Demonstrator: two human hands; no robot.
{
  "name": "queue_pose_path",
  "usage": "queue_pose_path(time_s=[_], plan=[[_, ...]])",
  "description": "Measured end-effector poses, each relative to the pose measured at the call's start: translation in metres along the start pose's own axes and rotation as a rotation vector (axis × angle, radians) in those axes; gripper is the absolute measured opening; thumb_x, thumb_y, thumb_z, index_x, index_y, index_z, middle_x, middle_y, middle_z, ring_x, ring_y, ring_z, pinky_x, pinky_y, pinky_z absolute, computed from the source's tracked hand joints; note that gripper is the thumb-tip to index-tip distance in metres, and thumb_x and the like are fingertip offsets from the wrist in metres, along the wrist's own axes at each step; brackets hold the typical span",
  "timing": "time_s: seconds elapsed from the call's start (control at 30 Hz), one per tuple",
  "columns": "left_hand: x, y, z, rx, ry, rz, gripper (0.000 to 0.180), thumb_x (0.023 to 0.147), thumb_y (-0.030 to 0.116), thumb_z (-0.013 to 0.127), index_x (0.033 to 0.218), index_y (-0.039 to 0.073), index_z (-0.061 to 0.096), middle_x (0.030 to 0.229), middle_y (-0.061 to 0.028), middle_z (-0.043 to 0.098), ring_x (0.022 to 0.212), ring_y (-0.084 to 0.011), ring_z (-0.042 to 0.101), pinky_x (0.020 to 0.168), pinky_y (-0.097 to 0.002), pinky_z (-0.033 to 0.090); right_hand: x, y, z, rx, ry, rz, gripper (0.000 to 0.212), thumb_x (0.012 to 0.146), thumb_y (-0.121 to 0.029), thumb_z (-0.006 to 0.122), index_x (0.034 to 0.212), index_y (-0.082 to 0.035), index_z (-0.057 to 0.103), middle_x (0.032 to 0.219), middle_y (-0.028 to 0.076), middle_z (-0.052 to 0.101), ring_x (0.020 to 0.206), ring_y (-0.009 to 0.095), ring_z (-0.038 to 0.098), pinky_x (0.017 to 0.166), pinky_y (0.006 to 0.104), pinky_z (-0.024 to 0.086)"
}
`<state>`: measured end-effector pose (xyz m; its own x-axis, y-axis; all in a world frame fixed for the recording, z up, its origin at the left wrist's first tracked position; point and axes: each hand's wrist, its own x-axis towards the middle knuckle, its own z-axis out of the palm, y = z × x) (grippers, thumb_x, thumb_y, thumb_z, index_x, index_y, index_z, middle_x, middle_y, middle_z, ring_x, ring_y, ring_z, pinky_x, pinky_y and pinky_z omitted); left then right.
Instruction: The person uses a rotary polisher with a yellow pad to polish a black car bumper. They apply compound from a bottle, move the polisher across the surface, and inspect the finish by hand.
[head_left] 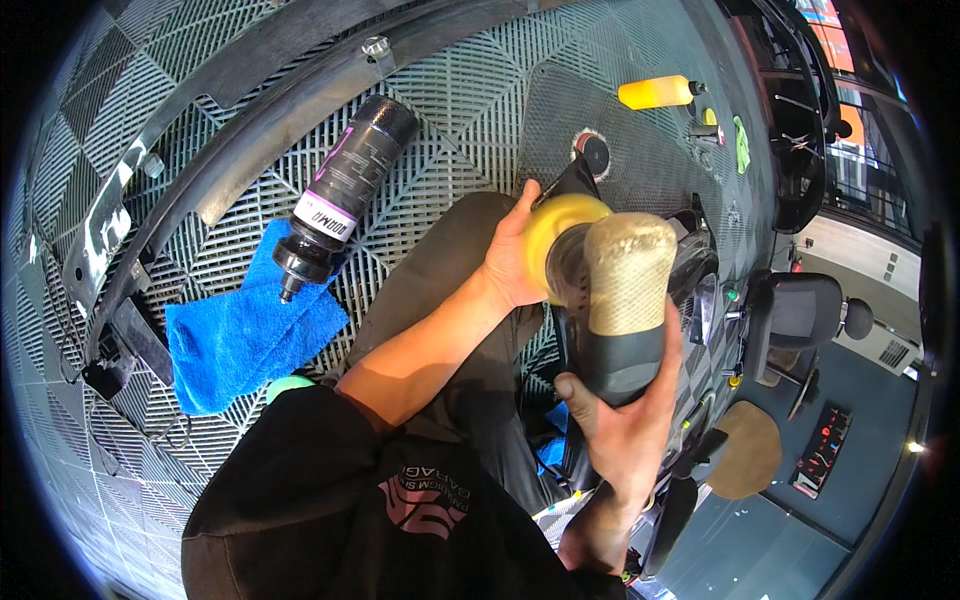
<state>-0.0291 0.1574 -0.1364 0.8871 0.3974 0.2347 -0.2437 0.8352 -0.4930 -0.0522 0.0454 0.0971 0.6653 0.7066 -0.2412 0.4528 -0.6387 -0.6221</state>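
A hand-held polisher (628,270) with a worn, pale textured head and a dark body is tilted up in front of me. Its round yellow foam pad (560,215) faces left. My right hand (635,440) wraps round the dark body from below. At the pad's edge my left hand (508,250) grips from the left, thumb up; its other fingers are partly hidden behind the pad. Left of my leg, a black bottle (360,165) with a purple and white label lies with its cap against a blue microfibre towel (250,340).
A long dark curved car panel (260,130) arcs along the left on grey grid floor tiles (460,120). Ahead, a yellow bottle (655,93) lies near a black mat (550,115) and a green cloth (742,145). An office chair (800,310) stands at the right.
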Motion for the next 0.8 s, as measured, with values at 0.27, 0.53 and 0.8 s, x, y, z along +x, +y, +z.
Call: queue_pose_path(time_s=[0.27, 0.53, 0.8], plan=[[0.006, -0.001, -0.013, -0.087, -0.163, 0.000, 0.095, 0.095, 0.076, 0.047, 0.151, 0.000, 0.046, 0.150, -0.0233, 0.053, 0.136, -0.0405, 0.054, 0.115, -0.0574, 0.041, -0.042, 0.045, 0.003, -0.083, 0.096, 0.030, 0.118, 0.066, -0.005, 0.094, 0.161, -0.002, 0.023, 0.143, 0.020, 0.053, 0.128, 0.028, 0.056, 0.109, 0.0404, 0.045], [0.005, -0.006, -0.002, 0.069, -0.047, 0.056, 0.106, 0.087, 0.088, 0.041, 0.147, 0.001, 0.051, 0.143, -0.0208, 0.059, 0.130, -0.0356, 0.059, 0.112, -0.0534, 0.045, -0.083, 0.062, 0.004, -0.096, 0.172, 0.048, 0.122, 0.060, 0.004, 0.092, 0.161, -0.001, 0.024, 0.146, 0.022, 0.051, 0.131, 0.031, 0.055, 0.113, 0.0419, 0.043], [0.009, -0.007, 0.008, 0.163, 0.038, 0.100, 0.101, 0.083, 0.092, 0.037, 0.149, 0.017, 0.049, 0.132, -0.0230, 0.064, 0.125, -0.0425, 0.060, 0.108, -0.0593, 0.047, -0.066, 0.064, 0.015, -0.184, 0.201, -0.173, 0.111, 0.065, -0.019, 0.098, 0.154, 0.000, 0.034, 0.133, 0.033, 0.061, 0.118, 0.044, 0.066, 0.099, 0.0468, 0.055]])
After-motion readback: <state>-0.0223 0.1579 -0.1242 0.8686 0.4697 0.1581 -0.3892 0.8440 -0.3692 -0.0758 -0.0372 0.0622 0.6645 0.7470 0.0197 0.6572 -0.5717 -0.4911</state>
